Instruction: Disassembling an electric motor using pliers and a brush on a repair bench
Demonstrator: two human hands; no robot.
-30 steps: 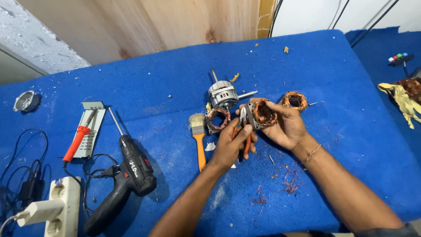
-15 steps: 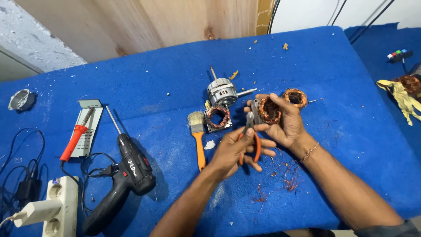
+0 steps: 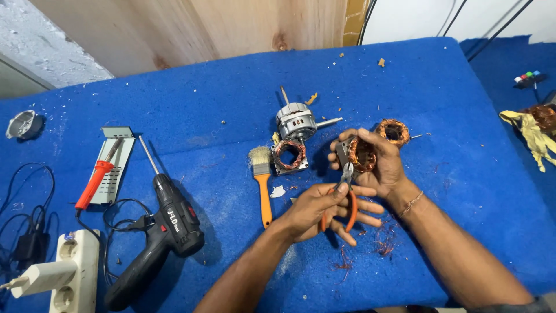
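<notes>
I am looking at a repair workshop. On the blue bench (image 3: 231,98) lie a power drill (image 3: 165,232), a soldering iron (image 3: 95,177), a stripped motor (image 3: 296,120) and copper windings (image 3: 394,131).

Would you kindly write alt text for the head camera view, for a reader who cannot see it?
Over a blue table, the right hand holds a copper-wound stator while the left hand applies orange-handled pliers to it. A brush, motor and black drill lie nearby.

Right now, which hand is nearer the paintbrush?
Left. The left hand, holding orange-handled pliers, sits just right of the paintbrush. The right hand, gripping a copper-wound stator, is farther right.
</notes>
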